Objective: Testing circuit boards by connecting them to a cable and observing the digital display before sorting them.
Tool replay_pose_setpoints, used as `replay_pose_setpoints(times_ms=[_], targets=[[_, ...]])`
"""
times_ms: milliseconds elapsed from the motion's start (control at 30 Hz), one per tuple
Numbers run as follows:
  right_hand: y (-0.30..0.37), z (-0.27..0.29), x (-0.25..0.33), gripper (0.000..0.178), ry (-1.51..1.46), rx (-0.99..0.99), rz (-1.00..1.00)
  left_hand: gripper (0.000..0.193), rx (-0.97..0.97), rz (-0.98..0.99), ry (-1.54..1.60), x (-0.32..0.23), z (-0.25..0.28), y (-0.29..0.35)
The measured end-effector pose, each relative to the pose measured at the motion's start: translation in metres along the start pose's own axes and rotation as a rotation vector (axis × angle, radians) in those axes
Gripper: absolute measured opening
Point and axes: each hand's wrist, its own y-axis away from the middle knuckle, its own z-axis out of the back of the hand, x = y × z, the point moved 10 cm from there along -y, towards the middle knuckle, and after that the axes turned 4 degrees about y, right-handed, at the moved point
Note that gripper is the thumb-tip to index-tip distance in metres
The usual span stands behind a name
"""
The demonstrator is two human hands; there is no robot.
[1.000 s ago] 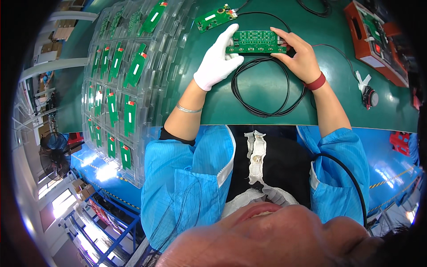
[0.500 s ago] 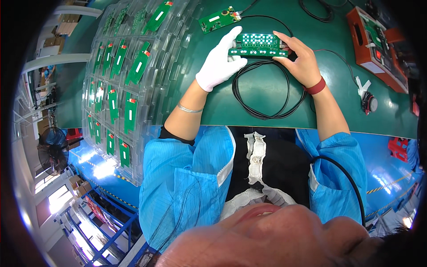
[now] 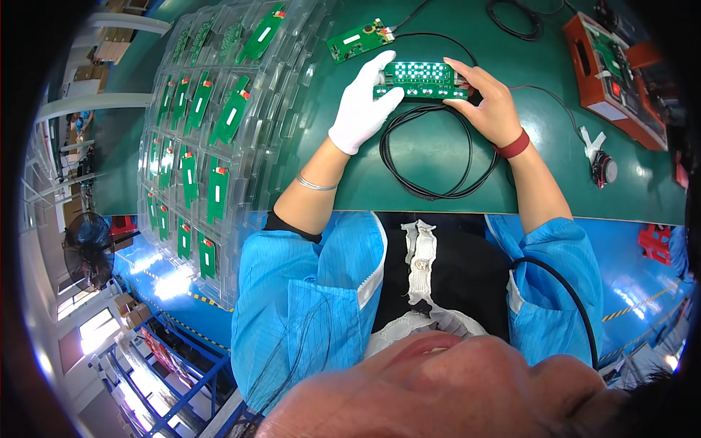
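Note:
A green circuit board [image 3: 420, 74] with rows of glowing white lights and a lower strip of small buttons is held level between my two hands, above the table. My left hand [image 3: 364, 106], in a white glove, grips its left end, the thumb lying over the lower strip. Bare and with a red wristband, my right hand [image 3: 491, 102] pinches the right end between thumb and fingers. Just below the board lies a coiled black cable [image 3: 387, 157]. Behind it rests a second green board [image 3: 359, 41] with a cable plugged into its right end.
Clear plastic trays [image 3: 244, 157] stacked at the left hold several green boards with red-and-white connectors. An orange box-shaped device [image 3: 610, 80] stands at the right, with a small round black-and-grey part [image 3: 605, 170] near it. Another black cable coil [image 3: 515, 20] lies at the back of the green table [image 3: 350, 182].
My left thumb has shifted up from the board's lower edge onto its button strip. The view has moved slightly; the board stays between both hands.

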Motion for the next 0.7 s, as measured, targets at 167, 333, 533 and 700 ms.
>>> replay_pose_setpoints(times_ms=[167, 333, 533, 700], targets=[[0.0002, -0.0028, -0.0002, 0.064, -0.007, 0.017, -0.018, 0.061, -0.038, -0.079, -0.057, -0.0085, 0.0017, 0.0], [-0.0002, -0.0036, 0.0005, 0.063, -0.033, 0.011, -0.026, 0.06, -0.03, -0.075, 0.005, -0.009, 0.0025, -0.001], [-0.0002, -0.0034, -0.0017, 0.063, -0.034, 0.015, -0.026, 0.059, -0.016, -0.052, 0.012, -0.0095, 0.0019, -0.0013], [0.0009, -0.0033, -0.0025, 0.063, -0.027, 0.014, -0.029, 0.058, -0.014, -0.05, 0.024, -0.0085, 0.0012, -0.0011]])
